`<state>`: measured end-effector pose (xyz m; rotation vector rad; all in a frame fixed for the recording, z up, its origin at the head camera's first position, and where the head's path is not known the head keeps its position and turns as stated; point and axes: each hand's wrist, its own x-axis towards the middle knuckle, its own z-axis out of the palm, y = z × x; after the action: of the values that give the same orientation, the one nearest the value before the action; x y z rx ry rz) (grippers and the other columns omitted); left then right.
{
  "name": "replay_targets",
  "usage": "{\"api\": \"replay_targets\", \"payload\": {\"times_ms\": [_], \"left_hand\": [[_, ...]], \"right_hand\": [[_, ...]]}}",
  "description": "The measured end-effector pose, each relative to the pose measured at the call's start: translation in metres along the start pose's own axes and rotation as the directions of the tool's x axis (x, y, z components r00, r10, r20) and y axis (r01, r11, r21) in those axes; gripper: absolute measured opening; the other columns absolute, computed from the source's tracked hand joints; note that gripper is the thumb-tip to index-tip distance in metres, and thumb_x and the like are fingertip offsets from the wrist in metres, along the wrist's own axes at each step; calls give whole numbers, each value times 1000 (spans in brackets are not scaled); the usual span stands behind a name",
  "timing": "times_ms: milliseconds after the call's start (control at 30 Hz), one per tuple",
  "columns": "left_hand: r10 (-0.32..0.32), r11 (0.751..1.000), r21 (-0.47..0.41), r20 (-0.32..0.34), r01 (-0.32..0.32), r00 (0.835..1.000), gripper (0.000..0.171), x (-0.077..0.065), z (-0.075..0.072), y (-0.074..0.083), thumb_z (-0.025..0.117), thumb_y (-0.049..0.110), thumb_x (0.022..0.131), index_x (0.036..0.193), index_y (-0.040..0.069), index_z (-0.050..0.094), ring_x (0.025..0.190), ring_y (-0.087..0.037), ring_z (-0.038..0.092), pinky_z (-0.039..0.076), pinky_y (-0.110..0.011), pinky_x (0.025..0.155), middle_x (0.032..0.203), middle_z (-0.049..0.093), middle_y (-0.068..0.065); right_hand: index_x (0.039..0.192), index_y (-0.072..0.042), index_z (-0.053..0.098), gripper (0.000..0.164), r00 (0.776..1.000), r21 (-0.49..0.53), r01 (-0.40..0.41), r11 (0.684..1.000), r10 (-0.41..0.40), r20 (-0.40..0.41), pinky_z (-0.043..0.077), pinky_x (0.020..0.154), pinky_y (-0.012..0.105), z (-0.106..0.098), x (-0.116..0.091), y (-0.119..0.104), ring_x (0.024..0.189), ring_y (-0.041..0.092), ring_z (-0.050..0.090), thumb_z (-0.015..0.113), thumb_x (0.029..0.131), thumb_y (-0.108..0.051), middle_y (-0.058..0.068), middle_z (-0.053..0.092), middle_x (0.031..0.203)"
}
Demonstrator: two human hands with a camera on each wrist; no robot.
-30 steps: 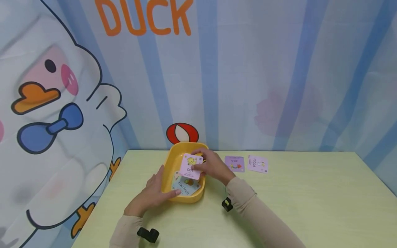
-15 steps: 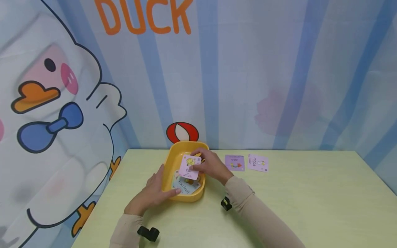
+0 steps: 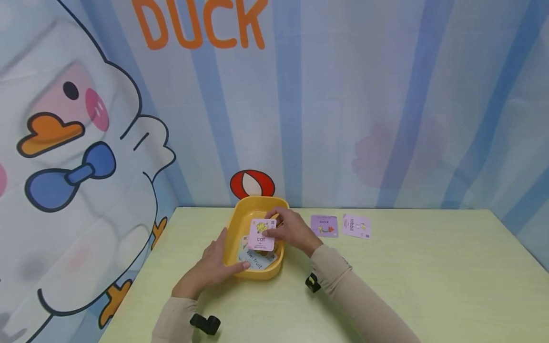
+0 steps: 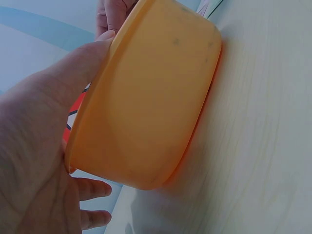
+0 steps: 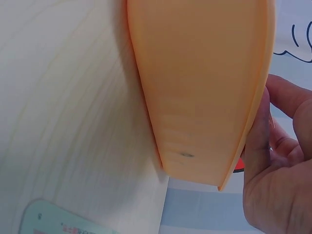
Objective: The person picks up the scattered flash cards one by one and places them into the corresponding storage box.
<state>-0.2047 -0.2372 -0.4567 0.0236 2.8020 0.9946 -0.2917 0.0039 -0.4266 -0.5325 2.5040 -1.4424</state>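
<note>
One cat card [image 3: 262, 241]: pink, a yellow drawing above the word, held over the inside of the yellow tray [image 3: 263, 275]; whether it touches the cards below cannot be told.
Right hand [image 3: 296, 231]: at the tray's right side, pinching the card's right part, thumb across the printed face, other fingers curled; most of the card lies left of the fingertips, and the tray's wall hides it in the right wrist view.
Left hand [image 3: 210, 261]: at the tray's near left corner, thumb over the near rim and spread well away from the fingers along the left side.
Kiwi fruit card [image 3: 259, 262]: in the tray's near end, partly beneath the cat card in view, another card showing beside it.
Zoo card [image 3: 324, 226]: right of the tray, on the table [image 3: 386, 286], its word upside down.
Rabbit card [image 3: 357, 226]: farther right of the tray, turned sideways.
Backdrop [image 3: 330, 95]: behind the tray, with a printed duck [image 3: 86, 228] to its left.
</note>
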Motion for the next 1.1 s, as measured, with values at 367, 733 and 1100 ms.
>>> {"api": "replay_targets", "payload": {"times_ms": [367,733,1100], "left_hand": [[-7,1000,2,1,7,1000,124,-1,-1,2,72,68,81,164,14,-3,154,-46,8,21,-74,115,170,12,-18],[3,1000,-4,-2,-3,1000,124,-4,-2,3,73,67,81,164,12,-2,154,-47,10,22,-73,115,169,14,-18],[1,1000,-2,6,-1,1000,123,-3,-2,2,72,66,82,164,13,-2,154,-46,7,19,-72,117,170,11,-18]], "right_hand": [[114,-14,63,30,1000,45,-4,999,4,9,56,67,26,-1,-1,-2,82,20,61,80,89,-15,8,62,96],[111,-12,63,23,1000,37,15,999,-15,-2,56,66,27,-1,-3,-1,80,20,59,76,92,-17,8,59,93],[111,-11,64,22,999,38,38,999,-38,-5,57,65,29,-1,-4,-2,74,19,60,75,93,-17,8,61,92]]}}
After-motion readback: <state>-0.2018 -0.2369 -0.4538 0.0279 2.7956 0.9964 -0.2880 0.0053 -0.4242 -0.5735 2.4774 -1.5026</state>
